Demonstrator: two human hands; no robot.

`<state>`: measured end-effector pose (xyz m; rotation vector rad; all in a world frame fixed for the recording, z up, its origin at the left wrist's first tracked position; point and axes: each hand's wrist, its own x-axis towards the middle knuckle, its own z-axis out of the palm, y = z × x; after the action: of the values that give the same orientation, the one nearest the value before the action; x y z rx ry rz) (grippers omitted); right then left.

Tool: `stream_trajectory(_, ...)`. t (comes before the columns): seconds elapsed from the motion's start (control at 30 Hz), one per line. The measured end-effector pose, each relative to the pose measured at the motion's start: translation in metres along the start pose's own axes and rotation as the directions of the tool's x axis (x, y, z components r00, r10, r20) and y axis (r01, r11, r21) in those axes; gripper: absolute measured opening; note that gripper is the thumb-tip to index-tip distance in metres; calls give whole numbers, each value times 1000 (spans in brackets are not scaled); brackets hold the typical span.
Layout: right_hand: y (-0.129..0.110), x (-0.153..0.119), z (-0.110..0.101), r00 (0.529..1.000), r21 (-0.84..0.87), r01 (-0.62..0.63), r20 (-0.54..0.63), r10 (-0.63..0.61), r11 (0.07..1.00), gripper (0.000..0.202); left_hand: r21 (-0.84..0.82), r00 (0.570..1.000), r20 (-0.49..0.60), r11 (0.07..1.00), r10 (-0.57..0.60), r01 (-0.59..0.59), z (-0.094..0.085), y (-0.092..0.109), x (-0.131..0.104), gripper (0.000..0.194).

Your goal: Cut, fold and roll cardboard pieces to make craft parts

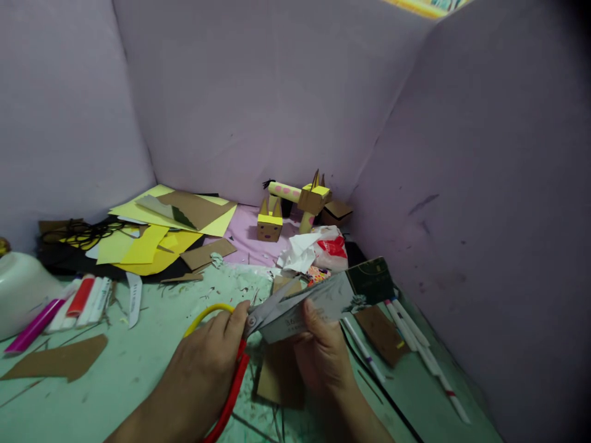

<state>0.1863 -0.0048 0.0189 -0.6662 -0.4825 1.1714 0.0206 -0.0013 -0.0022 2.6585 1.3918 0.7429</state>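
My left hand (207, 354) is closed around a pair of scissors (265, 312) with one yellow and one red handle. Their blades stand apart, and the edge of a printed cardboard piece (339, 294) lies between them. That piece is grey and dark green, with small print on it. My right hand (323, 344) grips it from below, thumb on the near face and the other fingers mostly hidden behind. On the table under both hands lies a brown cardboard scrap (281, 378).
Cardboard animal figures (269, 227) stand at the back by a crumpled plastic pack (331, 246). Yellow and brown sheets (184, 212) pile up back left. Glue sticks and markers (87, 301) lie left, beside a craft knife (134, 298). White markers (415, 335) line the right side.
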Motion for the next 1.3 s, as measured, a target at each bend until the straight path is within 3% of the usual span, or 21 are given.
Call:
stream_trajectory(0.17,-1,-2,2,998,47,-46,52,43,998,53,218,997,51,974,56,-66,-1,4,0,62)
stream_trajectory(0.3,-1,-3,3,997,43,-46,55,44,998,45,318,990,139,945,37,-79,-3,9,3,67)
stream_trajectory(0.43,0,-2,3,997,27,-56,47,54,998,46,361,993,113,930,25,-64,5,4,5,74)
stream_trajectory(0.77,3,-1,-1,1000,14,14,26,-15,1000,51,369,970,244,923,16,-108,-7,9,9,71)
stream_trajectory(1.1,6,-2,0,999,34,25,-22,-25,999,44,361,965,261,928,-3,-95,-2,11,3,78)
stream_trajectory(1.3,9,0,-1,996,-7,45,-73,-45,999,55,315,949,315,945,-20,-84,-1,12,5,81)
